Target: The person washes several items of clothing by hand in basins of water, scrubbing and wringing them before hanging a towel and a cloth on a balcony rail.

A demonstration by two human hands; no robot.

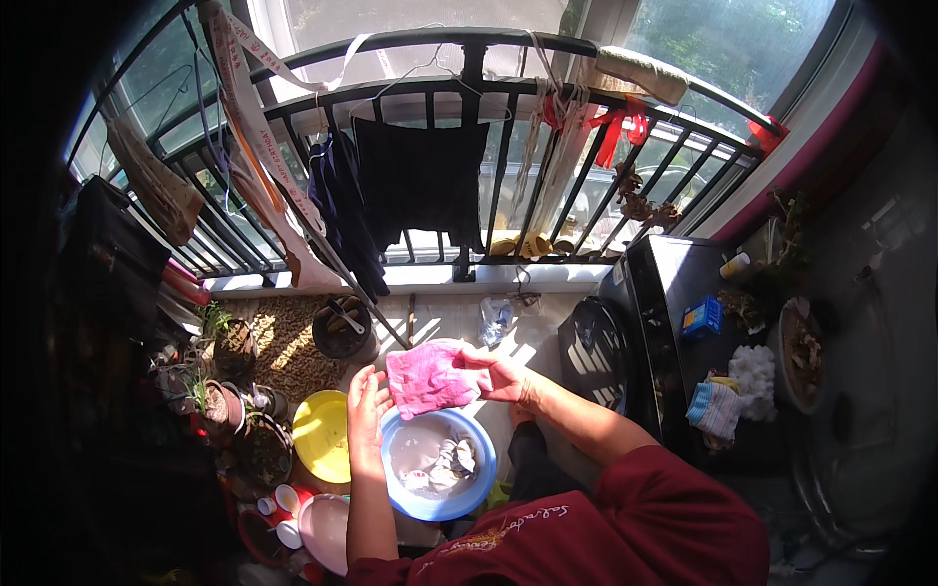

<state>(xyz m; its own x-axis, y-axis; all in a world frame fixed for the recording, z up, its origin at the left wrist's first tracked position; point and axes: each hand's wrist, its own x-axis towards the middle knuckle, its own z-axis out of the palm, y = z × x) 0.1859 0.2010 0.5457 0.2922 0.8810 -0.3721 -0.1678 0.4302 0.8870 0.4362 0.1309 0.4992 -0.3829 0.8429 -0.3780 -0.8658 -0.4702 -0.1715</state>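
Note:
A pink cloth [430, 379] is spread out above a blue basin [487, 467]. My right hand [504, 377] grips its right edge, fingers closed on the fabric. Beside the cloth's left edge, my left hand [365, 408] is raised with its fingers stretched and apart; whether it touches the fabric is hard to tell. Cloudy water fills the basin below, and a bunched white and dark cloth [453, 463] lies in it.
A yellow basin [320, 436] and a pink basin [325, 532] stand to the left, near potted plants [223, 405]. A black bin [592, 352] is at the right beside a dark cabinet [674, 293]. Black railing [473, 73] with hanging dark clothes [420, 176] runs across the back.

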